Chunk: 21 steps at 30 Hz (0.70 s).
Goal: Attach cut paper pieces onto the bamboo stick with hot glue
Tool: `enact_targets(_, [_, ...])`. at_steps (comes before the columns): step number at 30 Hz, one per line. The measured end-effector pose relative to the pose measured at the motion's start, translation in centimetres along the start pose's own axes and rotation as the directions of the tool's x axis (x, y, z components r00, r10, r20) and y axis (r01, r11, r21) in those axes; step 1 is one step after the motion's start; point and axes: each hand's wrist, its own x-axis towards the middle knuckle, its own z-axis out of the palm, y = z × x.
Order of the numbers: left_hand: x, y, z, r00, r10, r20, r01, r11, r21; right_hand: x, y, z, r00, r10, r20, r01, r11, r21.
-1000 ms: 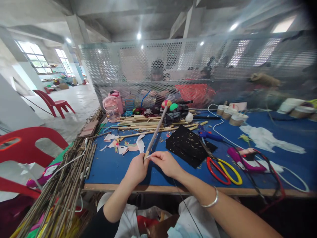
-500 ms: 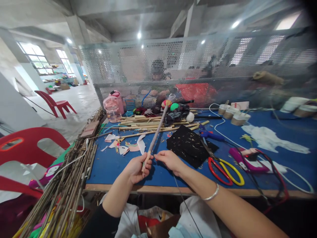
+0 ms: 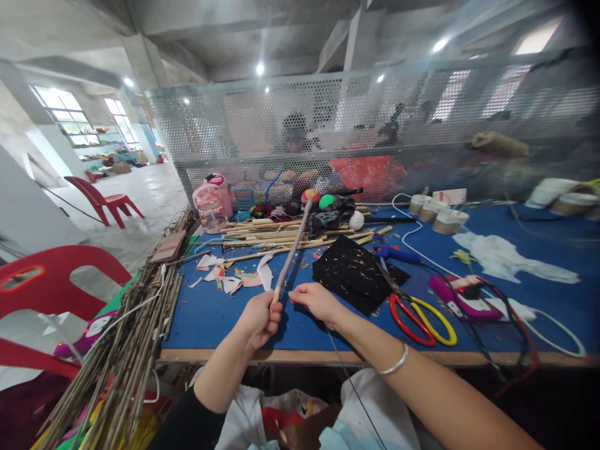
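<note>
My left hand is closed around the lower end of a long thin stick, which slants up and away over the table. Most of the stick looks greyish, with a paler part by my fingers. Just right of it, my right hand is pinched shut. A thin dark cord comes out under that hand and runs down across my lap; its end at the fingertips is too fine to see. Beyond the right hand lie a black cloth with scraps on it and scissors with one red and one yellow handle.
Bamboo sticks and yarn balls lie at the back, before a perforated metal screen. Paper scraps are on the left. A blue glue gun and a purple power strip with cables sit right. Branches line the left edge.
My left fingers have curled further around the stick, covering its lower end, which showed before. My right hand keeps its pinch close by. The whole view has shifted slightly.
</note>
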Motion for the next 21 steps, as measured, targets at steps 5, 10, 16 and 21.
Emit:
enact_targets(5, [-1.4, 0.7, -0.3, 0.971, -0.121, 0.205, 0.168, 0.959, -0.23, -0.3, -0.7, 0.5, 0.987, 0.039, 0.154, -0.078, 0.963, 0.258])
enact_targets(10, [-1.8, -0.6, 0.3, 0.943, -0.153, 0.295, 0.267, 0.878, -0.398, 0.0, -0.8, 0.5, 0.94, 0.101, 0.326, -0.246, 0.862, 0.444])
enact_targets(16, [-1.4, -1.1, 1.2, 0.99, 0.142, 0.023, -0.143, 0.989, 0.035, 0.3, -0.6, 0.9, 0.948, 0.145, 0.283, -0.256, 0.875, 0.411])
enact_targets(21, [-1.2, -0.4, 0.4, 0.992, 0.114, 0.048, -0.117, 0.992, 0.052, 0.5, -0.6, 1.3, 0.954, 0.115, 0.276, -0.215, 0.906, 0.364])
